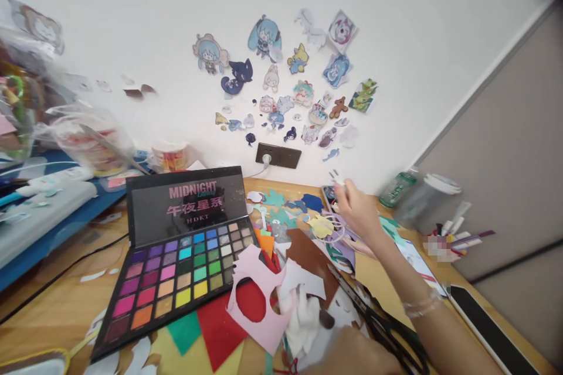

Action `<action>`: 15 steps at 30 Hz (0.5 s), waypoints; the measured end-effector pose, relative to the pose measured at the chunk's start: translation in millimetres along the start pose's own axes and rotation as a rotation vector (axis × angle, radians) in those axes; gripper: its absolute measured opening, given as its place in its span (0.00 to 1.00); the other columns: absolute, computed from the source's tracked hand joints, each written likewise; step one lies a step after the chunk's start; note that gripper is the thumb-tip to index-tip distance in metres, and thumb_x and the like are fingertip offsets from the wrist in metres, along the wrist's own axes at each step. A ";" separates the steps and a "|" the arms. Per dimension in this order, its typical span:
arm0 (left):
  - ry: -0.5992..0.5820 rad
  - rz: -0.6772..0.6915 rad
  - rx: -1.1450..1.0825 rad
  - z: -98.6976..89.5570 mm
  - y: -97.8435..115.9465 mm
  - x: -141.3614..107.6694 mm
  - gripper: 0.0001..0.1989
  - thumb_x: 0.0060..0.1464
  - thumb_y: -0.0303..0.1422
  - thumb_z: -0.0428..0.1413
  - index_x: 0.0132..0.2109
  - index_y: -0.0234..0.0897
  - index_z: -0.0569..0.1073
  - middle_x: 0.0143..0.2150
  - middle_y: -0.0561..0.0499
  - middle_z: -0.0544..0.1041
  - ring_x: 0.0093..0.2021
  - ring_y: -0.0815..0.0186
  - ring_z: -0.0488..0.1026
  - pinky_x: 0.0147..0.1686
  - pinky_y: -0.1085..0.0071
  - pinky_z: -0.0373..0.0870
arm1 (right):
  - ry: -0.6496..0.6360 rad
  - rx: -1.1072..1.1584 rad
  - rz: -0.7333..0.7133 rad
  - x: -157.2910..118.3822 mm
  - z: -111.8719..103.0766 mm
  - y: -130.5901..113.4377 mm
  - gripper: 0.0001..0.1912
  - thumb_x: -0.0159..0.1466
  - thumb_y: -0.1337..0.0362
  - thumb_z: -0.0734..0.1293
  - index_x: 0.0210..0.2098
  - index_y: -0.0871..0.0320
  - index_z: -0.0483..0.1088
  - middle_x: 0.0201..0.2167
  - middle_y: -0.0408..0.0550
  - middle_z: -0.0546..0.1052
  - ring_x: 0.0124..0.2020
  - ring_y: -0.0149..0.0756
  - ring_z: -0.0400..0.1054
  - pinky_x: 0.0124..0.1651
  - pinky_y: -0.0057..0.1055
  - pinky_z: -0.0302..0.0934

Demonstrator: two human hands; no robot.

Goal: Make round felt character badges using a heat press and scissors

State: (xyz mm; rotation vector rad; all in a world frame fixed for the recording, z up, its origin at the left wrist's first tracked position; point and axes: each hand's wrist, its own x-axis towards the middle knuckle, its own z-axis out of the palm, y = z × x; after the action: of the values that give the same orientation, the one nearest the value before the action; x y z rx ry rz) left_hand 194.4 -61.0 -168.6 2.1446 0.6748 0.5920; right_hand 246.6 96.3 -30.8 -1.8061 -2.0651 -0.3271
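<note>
In the head view, a white two-pronged plug [338,180] is pinched in the right hand [355,209]. Left of that grip, a dark wall socket [288,157] is seen. Below, near black-handled scissors [368,310], the left hand [354,354] is blurred; whether anything is gripped cannot be told.

The left hand [358,354] is blurred and cut off by the near edge; its grip cannot be told. The right hand [357,205] hides most of a white plug [338,180]. Pixel blocks obscure the pen holder [440,248] at right.
</note>
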 end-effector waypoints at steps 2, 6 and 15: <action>0.017 0.034 0.020 1.5 -2.8 0.3 0.08 0.51 0.29 0.52 0.38 0.45 0.74 0.33 0.54 0.77 0.33 0.64 0.72 0.36 0.69 0.67 | 0.050 -0.049 0.035 -25.3 -8.9 34.8 0.19 0.66 0.53 0.46 0.35 0.56 0.61 0.25 0.50 0.71 0.32 0.45 0.66 0.31 0.31 0.49; 0.016 0.120 0.147 1.2 -7.8 3.3 0.03 0.48 0.29 0.53 0.28 0.37 0.71 0.26 0.54 0.76 0.24 0.68 0.69 0.27 0.74 0.62 | 0.020 -0.105 0.075 -71.7 -3.3 94.9 0.16 0.64 0.54 0.49 0.30 0.55 0.60 0.24 0.52 0.71 0.30 0.45 0.65 0.34 0.34 0.52; -0.035 0.098 0.055 17.1 -25.1 17.4 0.08 0.49 0.31 0.54 0.24 0.37 0.67 0.22 0.55 0.72 0.25 0.67 0.68 0.24 0.75 0.62 | -0.054 -0.030 0.256 -120.5 43.9 177.3 0.20 0.61 0.52 0.51 0.40 0.59 0.65 0.32 0.56 0.74 0.35 0.45 0.69 0.36 0.35 0.63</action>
State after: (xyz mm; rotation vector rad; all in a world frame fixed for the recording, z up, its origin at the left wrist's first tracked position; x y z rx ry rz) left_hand 211.2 -45.7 -195.2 2.2441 0.5762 0.5927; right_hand 428.6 32.4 -134.3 -2.0893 -1.8422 -0.2410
